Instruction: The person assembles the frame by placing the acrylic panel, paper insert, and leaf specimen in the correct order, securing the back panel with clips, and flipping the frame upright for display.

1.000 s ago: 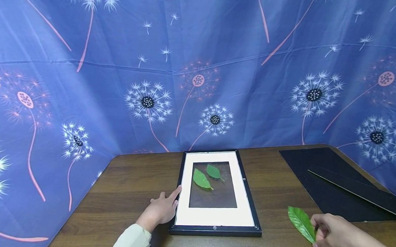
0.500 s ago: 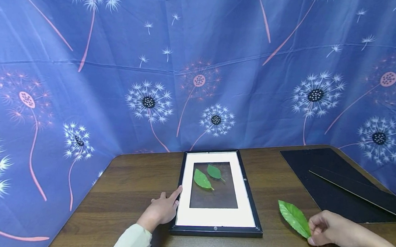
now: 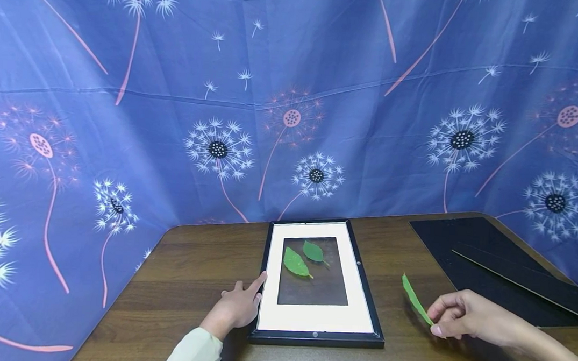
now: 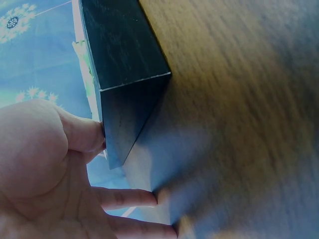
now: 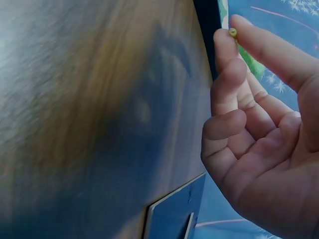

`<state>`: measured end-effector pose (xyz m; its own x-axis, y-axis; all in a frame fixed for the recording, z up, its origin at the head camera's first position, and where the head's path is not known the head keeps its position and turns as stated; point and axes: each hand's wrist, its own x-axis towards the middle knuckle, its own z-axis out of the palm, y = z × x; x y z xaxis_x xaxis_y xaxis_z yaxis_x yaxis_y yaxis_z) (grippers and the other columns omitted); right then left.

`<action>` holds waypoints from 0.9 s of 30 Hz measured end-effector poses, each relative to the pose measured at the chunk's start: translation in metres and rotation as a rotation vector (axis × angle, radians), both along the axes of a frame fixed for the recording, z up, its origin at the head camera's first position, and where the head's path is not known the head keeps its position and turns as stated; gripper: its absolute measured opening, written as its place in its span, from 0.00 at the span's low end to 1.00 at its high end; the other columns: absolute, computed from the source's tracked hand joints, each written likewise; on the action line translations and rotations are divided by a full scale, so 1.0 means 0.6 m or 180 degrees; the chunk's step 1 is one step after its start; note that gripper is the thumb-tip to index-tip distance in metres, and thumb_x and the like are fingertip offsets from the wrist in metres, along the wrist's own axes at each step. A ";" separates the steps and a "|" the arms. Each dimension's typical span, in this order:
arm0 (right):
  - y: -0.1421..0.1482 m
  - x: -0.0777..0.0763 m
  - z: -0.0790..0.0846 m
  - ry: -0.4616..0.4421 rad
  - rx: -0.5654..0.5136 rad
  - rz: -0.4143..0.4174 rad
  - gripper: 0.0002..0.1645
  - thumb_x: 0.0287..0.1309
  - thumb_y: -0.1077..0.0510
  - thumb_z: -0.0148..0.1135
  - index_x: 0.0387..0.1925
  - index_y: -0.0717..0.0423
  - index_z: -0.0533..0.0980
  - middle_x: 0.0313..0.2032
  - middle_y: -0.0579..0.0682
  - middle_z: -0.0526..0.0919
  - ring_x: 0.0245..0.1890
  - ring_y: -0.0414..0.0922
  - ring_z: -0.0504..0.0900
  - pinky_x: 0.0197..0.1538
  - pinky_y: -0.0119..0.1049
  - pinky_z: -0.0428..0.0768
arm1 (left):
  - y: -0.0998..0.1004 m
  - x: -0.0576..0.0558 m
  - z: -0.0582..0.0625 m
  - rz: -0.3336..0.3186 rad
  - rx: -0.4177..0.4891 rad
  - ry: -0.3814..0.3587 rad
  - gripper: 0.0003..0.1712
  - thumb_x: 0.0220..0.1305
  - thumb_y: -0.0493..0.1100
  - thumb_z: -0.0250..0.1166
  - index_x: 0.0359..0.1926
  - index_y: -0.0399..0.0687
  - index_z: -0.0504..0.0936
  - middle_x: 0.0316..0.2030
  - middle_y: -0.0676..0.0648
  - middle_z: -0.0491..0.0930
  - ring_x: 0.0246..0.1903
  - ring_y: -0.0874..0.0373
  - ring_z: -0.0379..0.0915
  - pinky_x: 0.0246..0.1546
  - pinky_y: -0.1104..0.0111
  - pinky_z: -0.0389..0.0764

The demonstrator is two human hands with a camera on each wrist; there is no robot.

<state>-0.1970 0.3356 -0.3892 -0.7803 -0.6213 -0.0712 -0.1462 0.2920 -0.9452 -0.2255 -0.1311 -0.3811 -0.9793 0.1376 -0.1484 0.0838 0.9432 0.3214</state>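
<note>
Green leaf [image 3: 414, 298], lower right: the right hand [image 3: 472, 318] pinches it. The spread left hand [image 3: 236, 308] touches the lower-centre picture frame [image 3: 316, 340].

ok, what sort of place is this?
Likely an indoor tabletop craft station, perhaps staged; the kind of room can't be told. Signs: a dandelion-print cloth hung behind a wooden table, and on the table a black frame with two green leaves inside.
</note>
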 end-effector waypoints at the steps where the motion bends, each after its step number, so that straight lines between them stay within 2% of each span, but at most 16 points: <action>1: -0.003 -0.002 0.003 0.0021 0.0026 -0.0028 0.12 0.68 0.68 0.59 0.46 0.77 0.74 0.25 0.38 0.80 0.23 0.34 0.74 0.17 0.37 0.57 | 0.000 0.000 0.000 -0.0008 0.0003 0.0003 0.28 0.78 0.44 0.51 0.76 0.51 0.65 0.65 0.18 0.63 0.58 0.11 0.61 0.55 0.28 0.68; 5: -0.016 -0.007 0.014 0.0213 0.0142 -0.0168 0.17 0.67 0.66 0.62 0.49 0.79 0.73 0.26 0.39 0.81 0.25 0.34 0.75 0.20 0.36 0.64 | -0.001 0.000 0.000 -0.0012 -0.0004 0.0006 0.28 0.78 0.44 0.50 0.76 0.51 0.65 0.65 0.18 0.63 0.57 0.10 0.61 0.55 0.29 0.68; 9: -0.032 -0.006 0.027 0.0548 0.0422 -0.0445 0.21 0.65 0.64 0.66 0.51 0.78 0.73 0.28 0.44 0.84 0.27 0.35 0.76 0.26 0.33 0.72 | 0.000 0.000 0.001 0.0006 -0.0008 0.0005 0.28 0.78 0.44 0.50 0.76 0.52 0.65 0.65 0.18 0.63 0.57 0.10 0.60 0.54 0.28 0.69; 13: -0.051 -0.006 0.039 0.0956 0.0824 -0.0720 0.23 0.61 0.60 0.71 0.52 0.71 0.75 0.27 0.45 0.85 0.27 0.33 0.76 0.28 0.31 0.71 | 0.000 0.001 0.002 0.0008 0.0011 0.0007 0.28 0.78 0.44 0.50 0.76 0.52 0.65 0.65 0.18 0.63 0.57 0.10 0.60 0.55 0.28 0.68; 16: -0.067 -0.008 0.047 0.1165 0.1001 -0.0821 0.24 0.59 0.59 0.73 0.52 0.68 0.76 0.26 0.43 0.85 0.27 0.33 0.76 0.28 0.31 0.70 | -0.001 0.000 0.002 0.0004 0.0013 0.0011 0.28 0.78 0.44 0.51 0.75 0.51 0.65 0.65 0.18 0.63 0.57 0.10 0.60 0.55 0.28 0.68; 27: -0.138 -0.026 0.067 0.1363 0.1245 -0.0964 0.20 0.55 0.61 0.74 0.48 0.61 0.80 0.24 0.41 0.81 0.22 0.36 0.71 0.24 0.30 0.67 | -0.001 0.000 0.002 -0.0001 0.0031 0.0019 0.28 0.78 0.44 0.50 0.76 0.52 0.65 0.65 0.18 0.63 0.58 0.10 0.60 0.57 0.29 0.66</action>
